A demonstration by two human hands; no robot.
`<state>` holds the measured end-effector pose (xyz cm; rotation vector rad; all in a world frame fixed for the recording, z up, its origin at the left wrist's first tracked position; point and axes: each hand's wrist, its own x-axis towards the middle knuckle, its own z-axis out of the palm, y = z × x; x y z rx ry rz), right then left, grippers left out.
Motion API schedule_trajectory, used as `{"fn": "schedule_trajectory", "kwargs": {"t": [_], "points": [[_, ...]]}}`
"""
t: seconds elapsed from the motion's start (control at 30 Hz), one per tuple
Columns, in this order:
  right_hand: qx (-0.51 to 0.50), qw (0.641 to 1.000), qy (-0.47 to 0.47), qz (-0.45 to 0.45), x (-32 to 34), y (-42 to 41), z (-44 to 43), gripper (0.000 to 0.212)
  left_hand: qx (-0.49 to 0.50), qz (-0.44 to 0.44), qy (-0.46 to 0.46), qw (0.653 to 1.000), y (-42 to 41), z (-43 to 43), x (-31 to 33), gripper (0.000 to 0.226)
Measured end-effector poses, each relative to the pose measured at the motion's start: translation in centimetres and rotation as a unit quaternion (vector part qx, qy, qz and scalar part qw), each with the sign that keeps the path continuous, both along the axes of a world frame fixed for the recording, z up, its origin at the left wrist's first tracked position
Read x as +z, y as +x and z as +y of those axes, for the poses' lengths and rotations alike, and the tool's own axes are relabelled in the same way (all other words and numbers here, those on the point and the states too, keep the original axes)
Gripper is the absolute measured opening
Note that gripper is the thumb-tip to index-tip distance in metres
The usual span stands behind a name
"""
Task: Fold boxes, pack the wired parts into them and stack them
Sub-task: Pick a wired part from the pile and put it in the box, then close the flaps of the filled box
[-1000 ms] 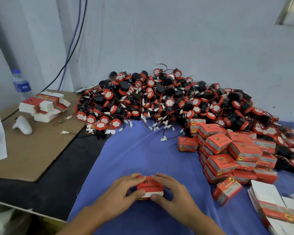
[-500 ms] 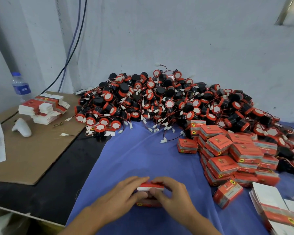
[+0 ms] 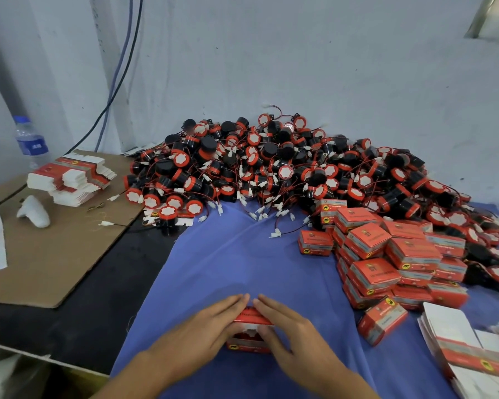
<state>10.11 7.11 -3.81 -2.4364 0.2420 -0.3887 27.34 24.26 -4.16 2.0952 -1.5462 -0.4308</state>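
Pressing on a small red box (image 3: 249,332) that stands on the blue cloth (image 3: 242,254), the left hand (image 3: 202,326) and right hand (image 3: 294,332) meet over its lid. Their fingers (image 3: 231,305) lie flat and nearly straight across the top, almost touching at the tips, and both thumbs push at the white flap on its near face. To the right of the fingers lie flat box blanks (image 3: 458,341) and a tilted packed box (image 3: 382,322), with a heap of closed boxes (image 3: 386,260) just beyond. Left of the fingers, past the dark counter (image 3: 98,298), a cardboard sheet (image 3: 55,249) carries more blanks (image 3: 69,180). Far ahead of the fingers, a big pile of black-and-red wired parts (image 3: 271,168) lies against the pale wall (image 3: 329,67), a water bottle (image 3: 31,142) stands at far left, and cables (image 3: 118,76) hang down the wall.
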Motion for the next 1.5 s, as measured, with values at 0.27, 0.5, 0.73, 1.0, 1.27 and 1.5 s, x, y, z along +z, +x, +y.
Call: {"fn": "schedule_trajectory", "kwargs": {"t": [0.27,0.5,0.73,1.0,1.27,1.5], "points": [[0.007,0.998,0.063,-0.002,0.2,-0.3,0.5,0.047,-0.007,-0.012,-0.017,1.000,-0.9,0.3,1.6,0.062],[0.014,0.999,0.037,-0.013,1.0,-0.6,0.7,0.050,-0.004,-0.006,-0.019,1.000,-1.2,-0.1,2.2,0.034],[-0.038,0.958,0.278,-0.054,0.4,-0.4,1.2,0.030,0.000,0.232,-0.052,0.971,-0.5,-0.4,2.5,0.036],[-0.103,0.902,0.416,-0.053,0.0,0.6,2.1,0.037,0.094,0.337,-0.065,0.935,-1.8,-1.2,2.0,0.046],[0.000,0.998,0.062,-0.013,-0.5,-1.9,0.6,0.044,0.019,0.084,-0.050,0.995,-1.7,0.3,1.1,0.049],[-0.019,0.996,0.031,-0.080,-1.0,-1.7,1.1,0.038,-0.033,0.030,-0.004,0.999,-1.2,0.8,1.3,0.051]]}}
